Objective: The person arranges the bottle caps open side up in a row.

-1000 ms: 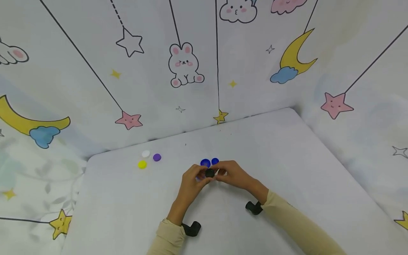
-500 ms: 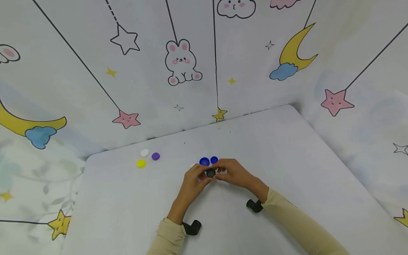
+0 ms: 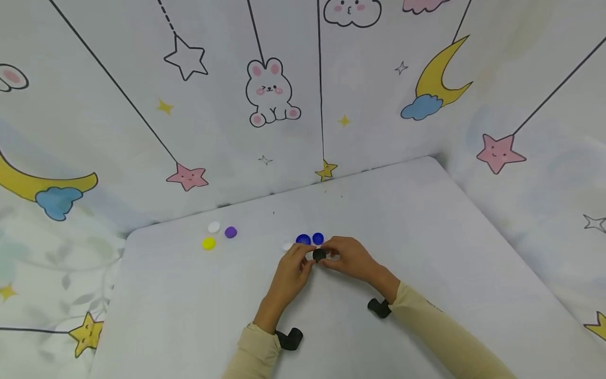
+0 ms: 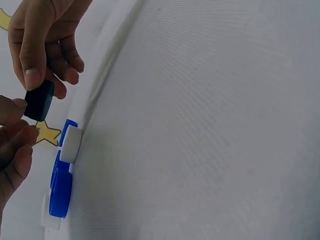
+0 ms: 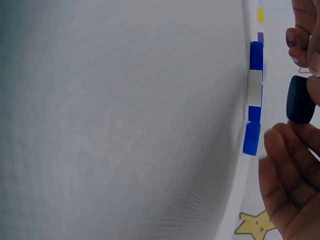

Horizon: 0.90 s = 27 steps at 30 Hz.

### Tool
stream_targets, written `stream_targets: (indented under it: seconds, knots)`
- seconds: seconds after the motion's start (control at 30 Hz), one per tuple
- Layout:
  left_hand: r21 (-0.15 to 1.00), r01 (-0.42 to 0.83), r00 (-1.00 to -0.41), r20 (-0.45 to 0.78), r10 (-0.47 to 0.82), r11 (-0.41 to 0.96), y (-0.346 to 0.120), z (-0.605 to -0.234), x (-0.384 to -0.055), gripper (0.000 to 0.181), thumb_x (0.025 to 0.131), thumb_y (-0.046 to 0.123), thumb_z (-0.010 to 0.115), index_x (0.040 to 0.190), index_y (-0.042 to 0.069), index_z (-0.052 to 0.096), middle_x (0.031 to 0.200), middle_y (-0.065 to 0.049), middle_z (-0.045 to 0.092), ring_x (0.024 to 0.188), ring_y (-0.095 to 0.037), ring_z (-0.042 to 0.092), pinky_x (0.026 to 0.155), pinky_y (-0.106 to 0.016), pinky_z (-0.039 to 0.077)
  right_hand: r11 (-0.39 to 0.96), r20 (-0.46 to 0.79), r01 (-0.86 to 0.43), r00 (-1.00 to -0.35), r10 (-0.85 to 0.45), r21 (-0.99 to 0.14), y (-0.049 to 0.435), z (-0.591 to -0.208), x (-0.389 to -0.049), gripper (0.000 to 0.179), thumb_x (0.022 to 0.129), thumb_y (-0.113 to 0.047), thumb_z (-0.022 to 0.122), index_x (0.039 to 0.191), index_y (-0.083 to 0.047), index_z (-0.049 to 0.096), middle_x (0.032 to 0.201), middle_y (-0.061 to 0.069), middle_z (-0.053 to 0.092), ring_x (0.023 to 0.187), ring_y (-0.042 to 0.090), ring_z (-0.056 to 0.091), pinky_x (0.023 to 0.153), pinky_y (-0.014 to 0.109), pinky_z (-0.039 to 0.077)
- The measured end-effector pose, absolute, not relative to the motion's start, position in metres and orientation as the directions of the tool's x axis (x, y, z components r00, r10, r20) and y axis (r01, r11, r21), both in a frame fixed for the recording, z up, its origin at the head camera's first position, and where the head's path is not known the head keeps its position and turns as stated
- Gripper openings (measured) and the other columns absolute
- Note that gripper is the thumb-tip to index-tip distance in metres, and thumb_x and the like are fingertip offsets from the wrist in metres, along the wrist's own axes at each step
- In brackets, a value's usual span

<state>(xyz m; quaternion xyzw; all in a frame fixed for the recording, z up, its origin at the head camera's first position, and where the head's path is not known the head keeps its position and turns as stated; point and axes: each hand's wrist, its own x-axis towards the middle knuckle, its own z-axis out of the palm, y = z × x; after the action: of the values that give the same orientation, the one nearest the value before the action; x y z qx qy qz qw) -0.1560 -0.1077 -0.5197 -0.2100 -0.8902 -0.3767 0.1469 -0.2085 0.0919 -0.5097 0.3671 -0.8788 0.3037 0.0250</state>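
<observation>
A small black round cap (image 3: 319, 255) is held up between the fingertips of both hands, above the table. My left hand (image 3: 289, 273) pinches it from the left, its thumb and fingers at the near edge. The right hand (image 3: 347, 258) grips the same cap from the right with bent fingers. In the left wrist view, fingers meet the dark cap (image 4: 39, 101) from above and from the left. Just beyond the hands lie a larger blue cap (image 3: 303, 240) and a smaller blue cap (image 3: 318, 238). A white cap (image 4: 71, 144) stands by the blue ones, largely hidden in the head view.
On the far left of the white table (image 3: 189, 305) lie a yellow cap (image 3: 209, 243), a white cap (image 3: 214, 227) and a purple cap (image 3: 230, 232). Another pale cap (image 3: 287, 246) shows beside the left fingers. A cartoon-printed wall cloth (image 3: 379, 79) rises behind the table's back edge.
The black cap and the left fingertips have shifted slightly right, toward the right hand. The cap's tilt has changed. A pale cap beside the left hand has come into view.
</observation>
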Motion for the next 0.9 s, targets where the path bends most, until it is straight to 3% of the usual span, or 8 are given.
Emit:
stream_targets:
  seconds: [0.47, 0.57, 0.7, 0.8, 0.9]
  knots:
    - [0.586, 0.451, -0.88, 0.42, 0.224, 0.674, -0.109, -0.528, -0.153, 0.018, 0.087, 0.003, 0.072, 0.105, 0.005, 0.069, 0.095, -0.006, 0.065, 0.076, -0.011, 0.062, 0.064, -0.022, 0.052, 0.697, 0.144, -0.526, -0.836, -0.53, -0.487, 0.092, -0.512, -0.212, 0.033, 0.082, -0.024, 0.08, 0.109, -0.006, 0.072, 0.085, 0.001, 0.069, 0.076, 0.012, 0.062, 0.064, 0.026, 0.05]
    - [0.522, 0.463, -0.865, 0.442, 0.237, 0.716, -0.107, -0.53, -0.155, 0.023, 0.086, 0.007, 0.074, 0.108, 0.006, 0.068, 0.098, -0.005, 0.065, 0.08, -0.012, 0.062, 0.067, -0.024, 0.053, 0.693, 0.138, -0.527, -0.833, -0.536, -0.492, 0.093, -0.513, -0.213, 0.034, 0.082, -0.024, 0.08, 0.109, -0.006, 0.072, 0.083, 0.0, 0.068, 0.075, 0.011, 0.062, 0.065, 0.025, 0.05]
    - [0.435, 0.479, -0.853, 0.437, 0.287, 0.762, -0.102, -0.53, -0.162, 0.033, 0.085, 0.011, 0.076, 0.116, 0.006, 0.065, 0.108, -0.006, 0.065, 0.096, -0.018, 0.064, 0.081, -0.03, 0.055, 0.636, 0.169, -0.56, -0.805, -0.568, -0.532, 0.093, -0.513, -0.214, 0.034, 0.081, -0.022, 0.08, 0.109, -0.005, 0.072, 0.083, -0.001, 0.069, 0.074, 0.01, 0.062, 0.066, 0.024, 0.05]
    - [0.421, 0.484, -0.857, 0.403, 0.32, 0.767, -0.099, -0.529, -0.168, 0.035, 0.085, 0.01, 0.076, 0.118, 0.006, 0.064, 0.112, -0.007, 0.066, 0.104, -0.021, 0.064, 0.088, -0.034, 0.054, 0.595, 0.188, -0.582, -0.784, -0.592, -0.555, 0.093, -0.512, -0.215, 0.032, 0.081, -0.02, 0.08, 0.108, -0.004, 0.072, 0.082, 0.0, 0.069, 0.073, 0.009, 0.061, 0.066, 0.023, 0.05]
    - [0.425, 0.488, -0.863, 0.367, 0.348, 0.762, -0.097, -0.528, -0.172, 0.032, 0.085, 0.009, 0.075, 0.116, 0.007, 0.065, 0.111, -0.007, 0.067, 0.103, -0.021, 0.065, 0.088, -0.034, 0.054, 0.59, 0.188, -0.59, -0.777, -0.601, -0.551, 0.093, -0.512, -0.217, 0.031, 0.082, -0.019, 0.08, 0.107, -0.003, 0.072, 0.082, 0.0, 0.068, 0.072, 0.008, 0.06, 0.065, 0.022, 0.05]
